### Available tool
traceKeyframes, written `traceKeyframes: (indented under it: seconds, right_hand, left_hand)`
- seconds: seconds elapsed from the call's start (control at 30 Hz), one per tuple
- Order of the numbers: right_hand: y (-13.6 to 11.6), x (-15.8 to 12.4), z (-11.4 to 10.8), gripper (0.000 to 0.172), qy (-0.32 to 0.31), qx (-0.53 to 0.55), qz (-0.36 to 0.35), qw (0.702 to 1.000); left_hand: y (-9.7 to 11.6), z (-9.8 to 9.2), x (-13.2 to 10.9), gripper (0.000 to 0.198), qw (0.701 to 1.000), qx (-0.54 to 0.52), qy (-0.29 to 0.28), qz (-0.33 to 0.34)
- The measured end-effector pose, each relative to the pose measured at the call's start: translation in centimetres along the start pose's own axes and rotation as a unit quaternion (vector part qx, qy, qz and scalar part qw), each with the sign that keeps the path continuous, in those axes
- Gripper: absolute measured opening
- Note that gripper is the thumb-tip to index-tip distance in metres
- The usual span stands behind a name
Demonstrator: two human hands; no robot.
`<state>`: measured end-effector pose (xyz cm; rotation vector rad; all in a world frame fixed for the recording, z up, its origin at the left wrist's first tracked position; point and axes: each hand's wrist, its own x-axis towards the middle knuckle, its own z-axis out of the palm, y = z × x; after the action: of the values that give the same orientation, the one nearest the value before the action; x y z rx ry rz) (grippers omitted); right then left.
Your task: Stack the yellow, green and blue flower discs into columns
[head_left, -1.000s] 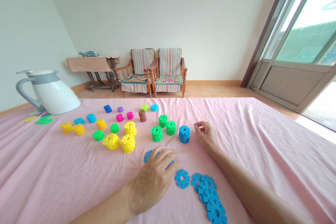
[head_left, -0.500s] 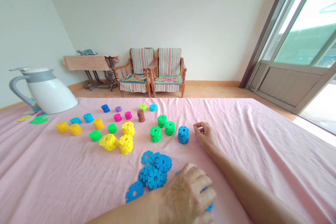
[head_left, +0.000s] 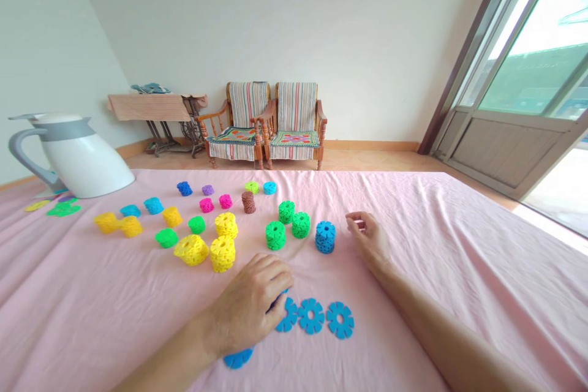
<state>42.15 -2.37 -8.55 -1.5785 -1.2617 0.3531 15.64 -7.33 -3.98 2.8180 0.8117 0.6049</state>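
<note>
My left hand [head_left: 255, 300] is low over the blue plastic notched discs, its fingers bent down. Blue shows between thumb and fingers, where it grips a blue disc [head_left: 283, 294]; the rest of the pile is hidden under the hand. Right of it, flat blue discs [head_left: 311, 316] lie in a row, the nearest partly covered. Another blue disc [head_left: 239, 359] peeks out below my left wrist. My right hand [head_left: 371, 244] rests on the cloth with loosely curled fingers and nothing visible in them. Just left of it, without contact, stands a stack of blue discs [head_left: 325, 237].
Green stacks [head_left: 275, 236], yellow stacks [head_left: 223, 254] and a brown stack [head_left: 248, 203] stand across the pink cloth [head_left: 441, 245]. Smaller coloured stacks sit farther left and back. A white jug [head_left: 87, 159] is at the far left, with loose green discs [head_left: 63, 208] beside it.
My left hand has moved left and away from me, from the right-hand blue discs onto the pile, uncovering discs in a row. My right hand stays beside the blue stack.
</note>
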Motion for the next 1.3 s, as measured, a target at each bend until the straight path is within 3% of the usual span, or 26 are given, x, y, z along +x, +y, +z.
traceKeyframes:
  seconds: [0.1, 0.17, 0.23, 0.33, 0.37, 0.47, 0.53, 0.63, 0.8, 1.0, 1.2, 1.3]
  right_hand:
    - [-1.4, 0.1, -0.7, 0.025, 0.014, 0.011, -0.02, 1.0]
    - [-3.0, -0.3, -1.4, 0.023, -0.024, 0.024, -0.041, 0.999]
    - [-4.7, -1.2, -2.4, 0.02, -0.12, 0.026, -0.071, 0.99]
    - [-6.7, -4.0, -4.5, 0.01, -0.319, -0.045, -0.116, 0.94]
    - [-7.0, -5.1, -5.2, 0.008, -0.359, -0.066, -0.126, 0.922]
    - [-6.8, -8.0, -6.8, 0.033, -0.398, -0.083, -0.161, 0.899]
    - [-6.2, -9.3, -7.1, 0.041, -0.406, -0.09, -0.178, 0.892]
    - [-5.5, -9.9, -6.4, 0.036, -0.4, -0.095, -0.188, 0.892]
    - [-5.1, -8.8, -4.3, 0.023, -0.352, -0.102, -0.192, 0.911]
    - [-5.1, -8.0, -2.9, 0.024, -0.306, -0.091, -0.237, 0.917]
    - [-8.0, -8.9, -2.9, 0.03, -0.361, -0.159, -0.249, 0.885]
    - [-9.3, -8.7, -2.7, 0.024, -0.397, -0.202, -0.235, 0.864]
  left_hand:
    - [-0.5, -0.6, -0.2, 0.019, 1.0, -0.007, -0.007, -0.012]
    - [-0.8, -0.9, -0.3, 0.018, 1.0, -0.017, -0.007, -0.014]
    - [-1.1, -1.0, -0.3, 0.019, 0.999, -0.027, 0.013, -0.021]
    - [-1.5, -1.2, -0.4, 0.02, 0.996, -0.039, 0.073, -0.037]
    - [-1.6, -1.3, -0.5, 0.02, 0.994, -0.042, 0.095, -0.041]
    - [-1.8, -1.6, -0.5, 0.018, 0.985, -0.047, 0.154, -0.054]
    - [-1.9, -1.7, -0.4, 0.018, 0.98, -0.047, 0.182, -0.067]
    - [-1.8, -1.7, -0.5, 0.017, 0.974, -0.045, 0.203, -0.086]
    - [-1.7, -1.5, -0.8, 0.018, 0.977, -0.043, 0.175, -0.114]
    - [-1.8, -1.5, -0.9, 0.017, 0.977, -0.049, 0.167, -0.125]
    - [-2.0, -1.3, -1.0, 0.016, 0.976, -0.048, 0.165, -0.134]
    - [-2.1, -1.2, -1.0, 0.016, 0.976, -0.051, 0.16, -0.135]
